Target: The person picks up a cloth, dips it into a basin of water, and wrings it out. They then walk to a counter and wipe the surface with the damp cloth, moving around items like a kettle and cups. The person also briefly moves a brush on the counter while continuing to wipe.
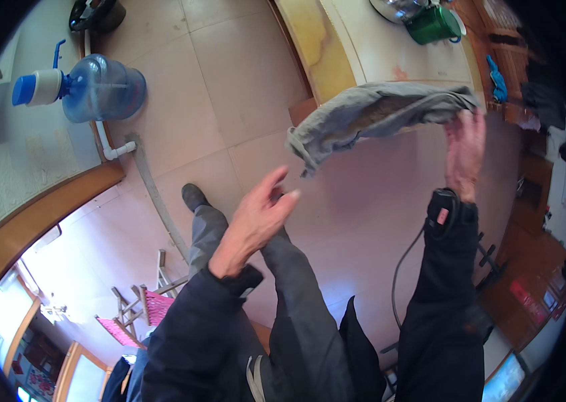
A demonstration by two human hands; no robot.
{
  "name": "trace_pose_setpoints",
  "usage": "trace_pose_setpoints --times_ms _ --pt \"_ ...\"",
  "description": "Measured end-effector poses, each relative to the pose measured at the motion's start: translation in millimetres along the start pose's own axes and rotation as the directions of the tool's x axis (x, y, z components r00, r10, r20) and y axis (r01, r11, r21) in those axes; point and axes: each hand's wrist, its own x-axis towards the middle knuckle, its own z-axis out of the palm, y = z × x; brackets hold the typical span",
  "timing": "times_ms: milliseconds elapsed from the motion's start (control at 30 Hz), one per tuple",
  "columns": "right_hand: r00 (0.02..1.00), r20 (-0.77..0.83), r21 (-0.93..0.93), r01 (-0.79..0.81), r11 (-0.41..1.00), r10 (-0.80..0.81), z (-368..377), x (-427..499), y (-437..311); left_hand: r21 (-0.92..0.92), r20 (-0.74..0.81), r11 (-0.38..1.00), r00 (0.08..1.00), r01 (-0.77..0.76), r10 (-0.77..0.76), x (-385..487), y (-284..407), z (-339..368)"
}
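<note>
A crumpled grey cloth (383, 110) with a brownish patch stretches across the front of a cabinet top. Its right end is in the fingers of my right hand (464, 145), though the fingertips are partly hidden by the fabric. The cloth's left end hangs loose over the floor, its lower tip ragged. My left hand (260, 218) is empty, thumb and fingers apart, a little below and left of that loose end without touching it. Both wrists come out of dark sleeves, and a cable runs along the right one.
On the cabinet's pale top (358, 40) stand a green mug (433, 25) and a shiny metal vessel (398, 7). A blue water jug (104, 88) with a pump is at left, near a white pipe (107, 140). Folding stools with pink webbing (157, 306) stand lower left.
</note>
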Motion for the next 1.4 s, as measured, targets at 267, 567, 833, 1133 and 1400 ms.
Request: trace_pose_setpoints --times_ms 267,567,833,1133,1400 --pt "0.813 0.572 -0.683 0.545 0.487 -0.109 85.7 7.9 128.6 0.351 -0.442 0.886 0.888 0.302 -0.128 -117.4 -222.1 -121.7" --pt "0.845 0.532 -0.841 0.535 0.075 -0.061 62.4 47.0 187.5 0.3 -0.643 0.682 0.67 0.667 -0.372 -267.0 -375.2 -151.5" --pt "0.824 0.565 -0.821 0.556 0.13 0.047 54.2 71.5 172.8 0.263 -0.816 0.652 0.524 0.711 -0.243 -295.1 -429.8 -238.0" --pt "0.783 0.593 -0.796 0.534 0.285 0.189 33.2 102.6 166.8 0.239 -0.728 0.697 0.6 0.676 -0.331 -308.9 -525.7 -319.9" --pt "0.829 0.546 -0.837 0.536 0.107 0.121 55.2 53.0 147.8 0.351 -0.768 0.565 0.575 0.747 -0.283 -289.4 -538.1 -326.0"
